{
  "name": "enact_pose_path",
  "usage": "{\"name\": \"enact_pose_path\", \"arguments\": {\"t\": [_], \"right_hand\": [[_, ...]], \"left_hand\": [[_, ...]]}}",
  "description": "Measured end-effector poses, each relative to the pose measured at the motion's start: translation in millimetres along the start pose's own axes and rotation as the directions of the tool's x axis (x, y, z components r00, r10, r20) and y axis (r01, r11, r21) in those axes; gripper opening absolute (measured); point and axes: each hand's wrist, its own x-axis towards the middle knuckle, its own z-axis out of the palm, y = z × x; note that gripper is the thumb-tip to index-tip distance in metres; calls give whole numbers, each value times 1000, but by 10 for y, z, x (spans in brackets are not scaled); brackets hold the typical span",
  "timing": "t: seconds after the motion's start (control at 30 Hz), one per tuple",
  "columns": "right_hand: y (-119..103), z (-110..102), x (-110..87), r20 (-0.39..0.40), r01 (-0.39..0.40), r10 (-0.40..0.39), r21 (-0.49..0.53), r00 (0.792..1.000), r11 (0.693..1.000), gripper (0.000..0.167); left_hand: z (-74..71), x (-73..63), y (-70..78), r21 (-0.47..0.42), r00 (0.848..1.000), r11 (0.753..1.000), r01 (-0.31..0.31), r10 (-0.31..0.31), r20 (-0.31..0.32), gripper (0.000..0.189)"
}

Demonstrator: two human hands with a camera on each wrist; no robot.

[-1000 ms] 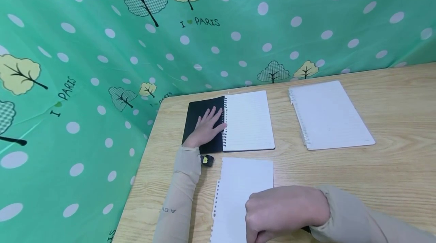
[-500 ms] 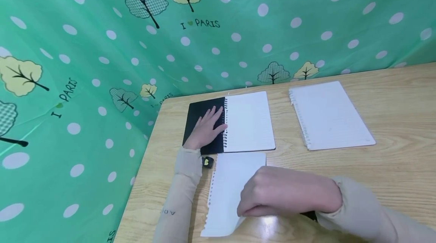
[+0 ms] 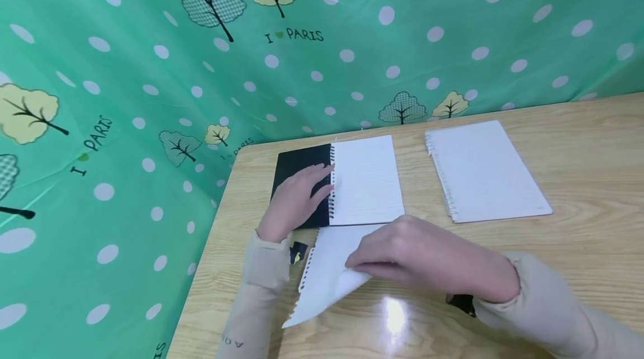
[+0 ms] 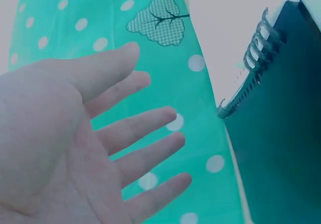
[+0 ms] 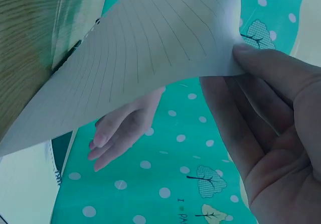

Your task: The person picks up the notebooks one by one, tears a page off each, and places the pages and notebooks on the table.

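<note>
Between thumb and fingers my right hand (image 3: 422, 253) pinches one edge of a loose lined sheet of paper (image 3: 327, 269). The sheet is raised and bent, its torn, holed edge toward the left; the right wrist view shows the grip on the paper (image 5: 145, 48) clearly. My left hand (image 3: 292, 202) is over the black cover side of an open spiral notebook (image 3: 367, 180). In the left wrist view the left hand's fingers (image 4: 150, 123) are spread and hold nothing, apart from the notebook's black side (image 4: 281, 133). The sheet's far end lies near the notebook's front edge.
A second spiral notebook (image 3: 488, 171), opened to a white page, lies farther right on the wooden table (image 3: 593, 180). Behind and to the left hangs a green dotted curtain (image 3: 347, 85). A small black object with a yellow mark (image 3: 298, 253) is beside the left wrist.
My right hand has lifted the sheet's near part off the table and moved it forward and left. The left hand, earlier flat on the black cover, has risen and drawn back slightly.
</note>
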Motion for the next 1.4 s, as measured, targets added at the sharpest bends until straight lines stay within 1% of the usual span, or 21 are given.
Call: {"name": "enact_pose_path", "arguments": {"t": [0.07,0.1,0.17,0.23,0.27,0.33,0.4,0.5,0.6,0.67,0.7,0.73,0.8,0.9,0.97,1.03,1.13,1.2,1.23,1.3,1.4], "right_hand": [[-2,-29,0,-32,-20,20,4,999,1000,17],[-4,-43,0,-50,-31,31,-1,998,1000,19],[0,-73,-1,-97,-39,38,-14,995,999,22],[8,-98,2,-148,-57,54,-19,988,998,24],[15,-110,3,-173,-66,61,-22,983,998,25],[31,-137,0,-223,-86,78,-27,972,996,25],[49,-168,-8,-264,-110,98,-33,959,993,26],[74,-218,-26,-314,-149,125,-54,941,987,28],[92,-259,-34,-346,-186,157,-53,925,981,29],[100,-278,-34,-362,-206,178,-41,915,978,29],[102,-286,-35,-367,-213,186,-34,911,977,29],[105,-294,-36,-372,-218,193,-28,908,975,29],[109,-309,-41,-384,-230,204,-23,901,973,29],[108,-337,-51,-408,-253,224,-18,885,967,29],[104,-360,-56,-425,-275,243,-15,872,961,29],[100,-383,-60,-440,-295,261,-10,859,955,29],[101,-409,-67,-447,-323,288,-4,847,946,29],[107,-421,-71,-440,-341,305,-2,845,940,28],[113,-424,-74,-431,-349,315,1,846,937,27],[126,-428,-80,-402,-373,342,1,850,928,24],[148,-421,-87,-337,-414,381,-29,861,910,19]], "left_hand": [[-37,-63,35,34,999,999,-34,35,-18,44],[-55,-95,44,37,999,998,-48,48,-13,43],[-93,-161,49,25,997,998,-62,61,39,44],[-133,-226,36,-4,990,997,-72,72,122,49],[-152,-256,26,-27,982,996,-79,83,171,51],[-185,-305,-2,-76,958,993,-91,108,266,52],[-211,-339,-33,-115,934,988,-108,140,328,48],[-257,-387,-98,-183,910,975,-128,189,370,37],[-362,-458,-153,-275,898,955,-112,216,383,27],[-447,-516,-173,-341,901,936,-84,217,375,21],[-485,-544,-174,-371,906,925,-80,222,360,19],[-515,-567,-173,-401,914,913,-75,224,339,19],[-557,-594,-159,-443,933,891,-98,237,271,18],[-599,-614,-117,-525,963,846,-97,212,164,14],[-624,-623,-91,-563,981,823,-83,168,101,8],[-651,-639,-70,-610,993,791,-37,96,64,6],[-684,-658,-47,-663,999,748,12,17,36,7],[-693,-662,-32,-704,998,708,55,-23,55,7],[-692,-659,-25,-713,997,697,75,-36,70,9],[-677,-644,-12,-708,993,697,110,-49,106,11],[-633,-615,10,-653,985,742,153,-58,165,13]]}}
